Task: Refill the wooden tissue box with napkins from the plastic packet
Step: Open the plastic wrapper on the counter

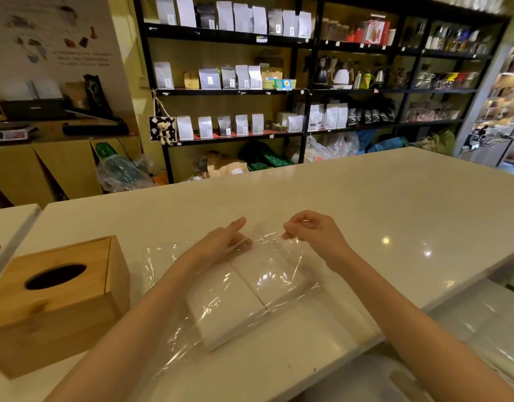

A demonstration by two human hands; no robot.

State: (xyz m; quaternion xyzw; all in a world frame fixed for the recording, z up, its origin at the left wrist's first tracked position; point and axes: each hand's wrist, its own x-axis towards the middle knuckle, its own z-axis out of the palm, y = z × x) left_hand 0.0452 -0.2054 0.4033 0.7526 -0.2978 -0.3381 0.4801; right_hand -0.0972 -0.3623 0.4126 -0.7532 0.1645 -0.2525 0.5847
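Note:
A clear plastic packet (174,338) lies on the white counter (366,204) in front of me, with two stacks of white napkins (229,303) inside it. My left hand (223,242) is pushed into the packet's far open end, fingers stretched over the napkins. My right hand (310,230) pinches the upper edge of the plastic and lifts it. The wooden tissue box (55,303) stands at the left of the packet, lid on, its dark oval slot facing up.
A second white counter edge (9,224) sits at the far left. Black shelves (305,91) full of bags and kettles stand behind the counter. A lower steel surface (467,329) lies at the right, below the counter edge.

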